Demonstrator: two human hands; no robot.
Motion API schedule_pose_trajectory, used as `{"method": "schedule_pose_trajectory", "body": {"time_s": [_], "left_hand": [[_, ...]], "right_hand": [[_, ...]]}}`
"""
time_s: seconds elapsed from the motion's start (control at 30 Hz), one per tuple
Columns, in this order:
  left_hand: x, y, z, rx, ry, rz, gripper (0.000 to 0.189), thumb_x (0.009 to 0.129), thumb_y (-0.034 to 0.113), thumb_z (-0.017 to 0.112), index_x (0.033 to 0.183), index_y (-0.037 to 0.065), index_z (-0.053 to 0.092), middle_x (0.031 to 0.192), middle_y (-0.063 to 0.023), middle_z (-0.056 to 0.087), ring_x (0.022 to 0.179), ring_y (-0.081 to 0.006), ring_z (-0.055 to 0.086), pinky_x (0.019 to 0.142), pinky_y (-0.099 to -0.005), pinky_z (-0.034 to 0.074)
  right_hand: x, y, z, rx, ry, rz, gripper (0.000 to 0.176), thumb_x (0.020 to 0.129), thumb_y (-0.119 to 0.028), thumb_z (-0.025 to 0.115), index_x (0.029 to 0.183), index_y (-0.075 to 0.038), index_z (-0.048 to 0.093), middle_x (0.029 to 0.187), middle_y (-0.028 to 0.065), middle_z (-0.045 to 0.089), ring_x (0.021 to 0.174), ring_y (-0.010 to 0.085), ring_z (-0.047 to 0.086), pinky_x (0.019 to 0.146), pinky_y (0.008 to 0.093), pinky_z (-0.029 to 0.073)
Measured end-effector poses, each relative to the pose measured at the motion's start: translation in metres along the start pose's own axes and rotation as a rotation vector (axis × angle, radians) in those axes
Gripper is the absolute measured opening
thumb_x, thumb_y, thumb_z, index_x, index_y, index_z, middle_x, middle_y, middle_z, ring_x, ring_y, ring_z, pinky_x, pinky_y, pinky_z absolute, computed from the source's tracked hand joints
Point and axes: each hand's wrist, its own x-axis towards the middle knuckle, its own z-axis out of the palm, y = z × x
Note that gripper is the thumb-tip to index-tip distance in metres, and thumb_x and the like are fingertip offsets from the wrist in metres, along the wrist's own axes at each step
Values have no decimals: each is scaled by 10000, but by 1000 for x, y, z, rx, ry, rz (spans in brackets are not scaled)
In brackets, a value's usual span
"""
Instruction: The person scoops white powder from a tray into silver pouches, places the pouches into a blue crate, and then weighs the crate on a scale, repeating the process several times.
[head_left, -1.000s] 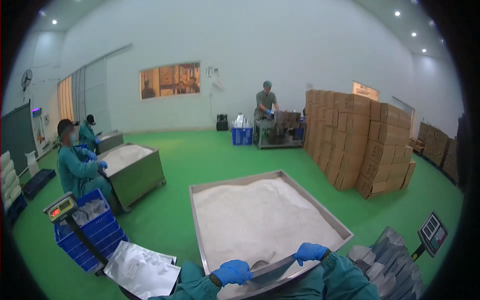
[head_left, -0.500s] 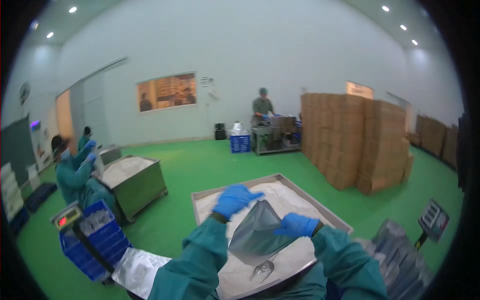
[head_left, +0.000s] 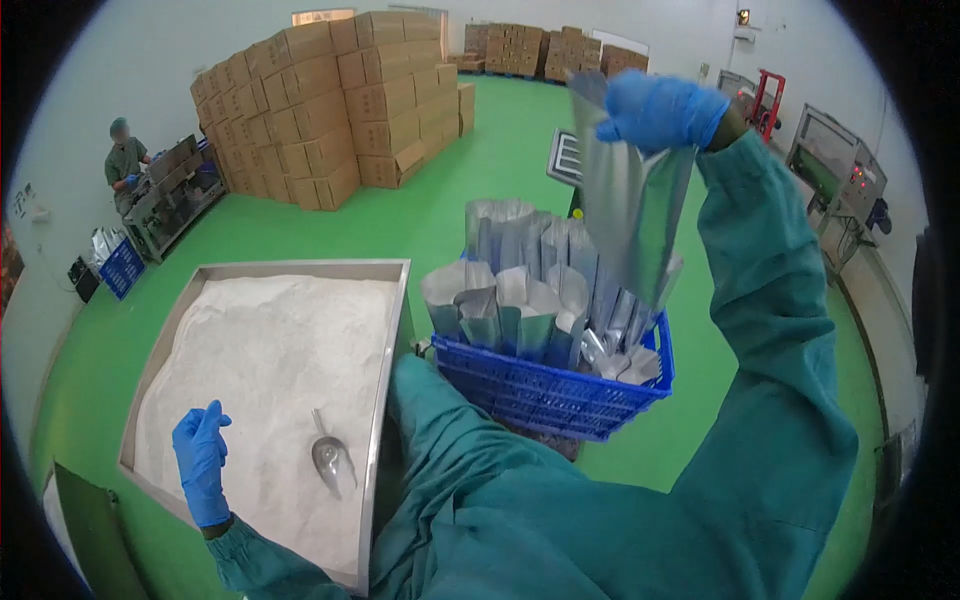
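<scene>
In the head view, my right hand [head_left: 665, 112], in a blue glove, grips a silver foil bag [head_left: 625, 215] near its upper end. The bag hangs upright above a blue crate [head_left: 545, 385]. Several similar foil bags [head_left: 520, 310] stand packed in that crate, many with open tops. On the left, my gloved left hand [head_left: 203, 465] is over the metal bin [head_left: 398, 330] of white powder [head_left: 270, 350]; its fingers are drawn together with nothing visible in them. A metal scoop [head_left: 328, 458] lies on the powder to the right of that hand.
Behind the crate is a scale display [head_left: 565, 157]. Stacked cartons [head_left: 310, 110] stand at the back, and a co-worker [head_left: 125, 165] is at a metal table [head_left: 180, 200] on the far left. A machine [head_left: 835, 170] stands at the right wall.
My view has turned right. The foil bag, earlier stretched between both hands over the powder, is now in my right hand alone above the crate. My left hand has let go.
</scene>
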Motion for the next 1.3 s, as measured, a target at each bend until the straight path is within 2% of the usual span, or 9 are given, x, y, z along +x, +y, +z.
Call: {"method": "schedule_pose_trajectory", "body": {"time_s": [0.17, 0.37, 0.4, 0.43, 0.93, 1.03, 1.1, 1.2, 1.3], "left_hand": [[8, -25, -2, 10, -12, -27, 314, 815, 300, 607, 646, 39, 563, 406, 20, 377, 321, -55, 313, 320, -220, 212], [15, -47, 5, 30, 28, -97, 315, 818, 302, 602, 640, 46, 556, 408, 18, 377, 317, -57, 315, 318, -218, 213], [16, -48, 10, 45, 18, -101, 313, 818, 301, 601, 640, 48, 556, 408, 19, 375, 319, -56, 316, 318, -219, 212], [17, -48, 13, 61, 6, -103, 311, 819, 300, 601, 641, 49, 556, 407, 20, 374, 320, -56, 316, 318, -220, 211], [38, -3, 154, 157, -242, -101, 249, 807, 236, 610, 649, 45, 580, 479, 24, 421, 406, -49, 364, 379, -221, 281], [39, -8, 170, 213, -289, -164, 224, 811, 226, 605, 682, 44, 589, 503, 20, 439, 423, -51, 379, 393, -217, 299], [42, -9, 190, 211, -293, -197, 204, 815, 219, 600, 712, 43, 599, 522, 19, 453, 443, -51, 395, 410, -211, 319], [39, -13, 252, -123, -449, -93, 245, 855, 218, 532, 1016, 45, 599, 794, -18, 561, 690, -61, 495, 620, -198, 413], [47, -28, 341, -290, -574, 169, 419, 924, 224, 363, 1276, -1, 386, 1279, -119, 430, 1162, -175, 408, 982, -283, 310]], "right_hand": [[-12, 41, 94, 155, -157, 262, 349, 761, -319, 542, 829, 17, 602, 799, 211, 595, 739, 359, 582, 686, 430, 469], [-61, 6, 334, 303, -242, 577, 280, 749, -224, 470, 778, 2, 633, 782, 203, 616, 722, 354, 605, 661, 425, 488], [-72, -9, 385, 78, -380, 227, 286, 767, -224, 460, 759, 7, 630, 790, 206, 612, 732, 365, 598, 673, 432, 482], [-88, -34, 413, 256, -284, 285, 296, 767, -249, 466, 729, -3, 626, 780, 205, 608, 720, 369, 589, 665, 444, 472], [-99, -59, 371, 872, -412, 587, 423, 785, -388, 502, 730, 12, 629, 757, 213, 611, 708, 341, 597, 673, 423, 460], [-160, -29, 404, 1407, 288, 958, 451, 873, -417, 426, 634, -59, 561, 546, 32, 509, 500, 168, 499, 513, 312, 426], [-195, -3, 428, 1635, 417, 1127, 431, 885, -414, 412, 633, -84, 531, 554, 6, 470, 486, 152, 465, 502, 297, 413], [-200, -15, 472, 1883, 453, 1338, 375, 893, -449, 394, 738, -126, 504, 682, -7, 482, 558, 129, 463, 521, 291, 412], [-196, -33, 519, 2272, -107, 1605, 322, 874, -432, 430, 925, -130, 529, 838, 4, 556, 747, 164, 542, 615, 318, 457]]}}
